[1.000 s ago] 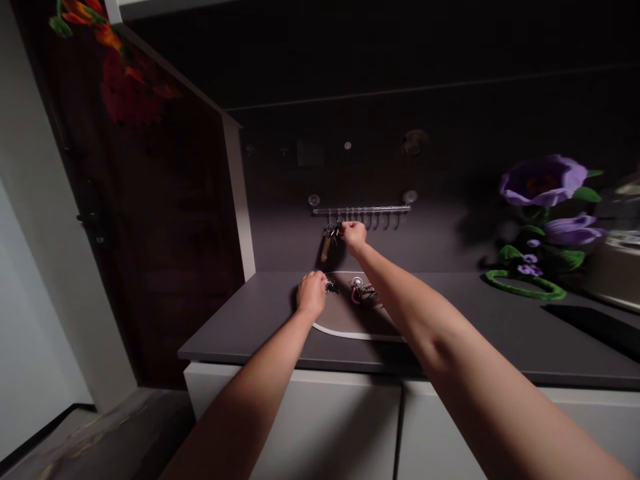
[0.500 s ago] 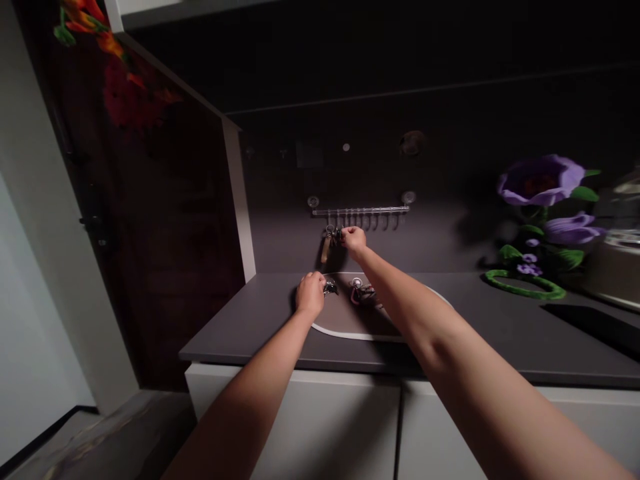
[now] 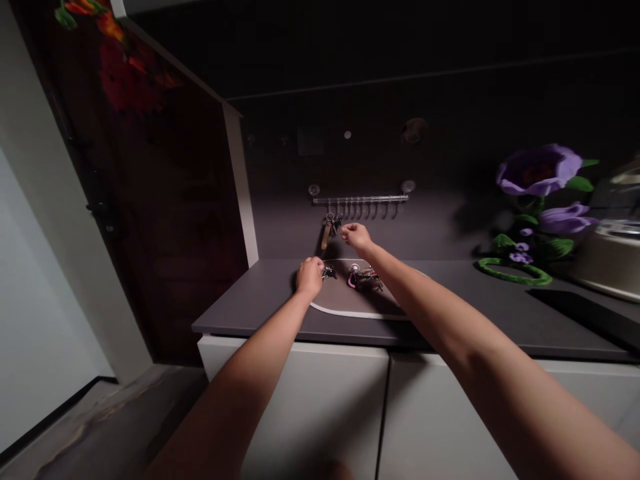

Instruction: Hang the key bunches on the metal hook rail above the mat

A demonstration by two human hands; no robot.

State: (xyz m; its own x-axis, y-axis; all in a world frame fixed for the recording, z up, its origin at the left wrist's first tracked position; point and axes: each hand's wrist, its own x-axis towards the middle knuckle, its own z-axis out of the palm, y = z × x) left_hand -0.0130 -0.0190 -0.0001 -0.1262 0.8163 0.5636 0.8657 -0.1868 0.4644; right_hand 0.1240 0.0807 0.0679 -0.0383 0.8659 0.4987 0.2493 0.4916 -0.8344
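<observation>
My left hand point(image 3: 310, 277) is at the left end of a brown tray point(image 3: 334, 300) with a pale rim. Its fingers are curled onto a small bunch of keys point(image 3: 329, 273), part of which sticks out to the right. My right hand point(image 3: 357, 238) is raised in front of the wall, just right of and below dark keys point(image 3: 336, 225) that hang from a clear hook rail point(image 3: 363, 199). Its fingers are loosely bent and hold nothing that I can see. A key ring with a brown tag point(image 3: 325, 236) hangs at the rail's left end.
More keys with a pink carabiner point(image 3: 352, 279) lie in the tray, partly behind my right forearm. Purple flowers point(image 3: 540, 170) with a green base stand on the counter point(image 3: 450, 293) to the right, beside a beige appliance point(image 3: 607, 267). A dark door point(image 3: 185, 233) is at the left.
My right hand has come slightly away from the rail, and the dark keys now hang there free of it. My left hand stays by the tray. The whole view has tilted a little.
</observation>
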